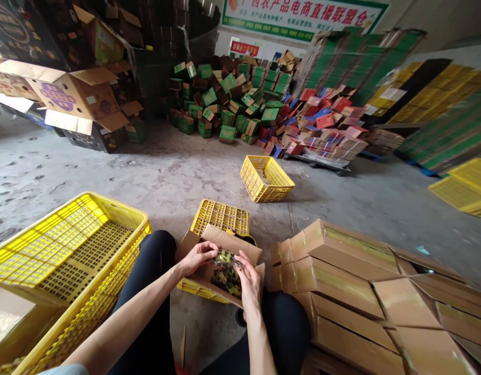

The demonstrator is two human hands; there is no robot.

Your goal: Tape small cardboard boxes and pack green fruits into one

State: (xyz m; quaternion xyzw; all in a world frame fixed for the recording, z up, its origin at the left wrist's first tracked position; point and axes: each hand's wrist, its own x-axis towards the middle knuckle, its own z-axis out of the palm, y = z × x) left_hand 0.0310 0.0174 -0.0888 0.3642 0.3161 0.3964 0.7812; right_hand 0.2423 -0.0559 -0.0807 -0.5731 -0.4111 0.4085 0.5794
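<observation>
An open cardboard box point(232, 240) sits between my knees on top of an upturned yellow crate point(220, 214). Inside it lies a clear plastic pack point(227, 278) with dark and yellow-green contents, too small to name. My left hand point(199, 258) pinches the far left edge of a shiny clear plastic pack at the box's mouth. My right hand point(248, 273) has its fingers closed on the right side of the same plastic. Whether this is one pack or two, I cannot tell. Something black and yellow point(244, 238) shows partly behind the box.
On my left stands a large yellow crate point(119, 245) with cardboard in its near end. Stacked cartons point(342, 291) lie close on my right. A small yellow crate point(266, 179) rests on the concrete floor point(178, 172) ahead. Heaps of green boxes point(227, 134) and red boxes point(324, 121) are behind.
</observation>
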